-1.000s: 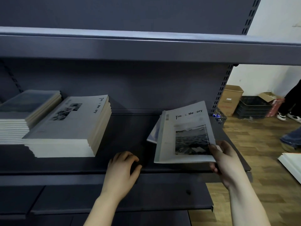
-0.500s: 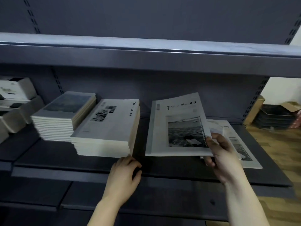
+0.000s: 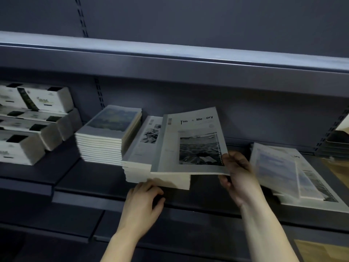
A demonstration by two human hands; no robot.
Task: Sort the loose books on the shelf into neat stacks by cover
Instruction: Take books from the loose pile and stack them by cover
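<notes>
Holding book (image 3: 190,142) over matching stack (image 3: 140,148)

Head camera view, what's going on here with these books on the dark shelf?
A person's right hand pinches a thin grey-white photo-cover book by its lower right corner, over the stack of matching grey-white books. The left hand rests on the dark metal shelf at that stack's front. More loose thin books lie fanned to the right.

The dark shelf (image 3: 90,176) carries white boxes (image 3: 28,129), a blue-cover stack (image 3: 105,137), a grey-cover stack (image 3: 139,148) and loose books (image 3: 294,173).
</notes>
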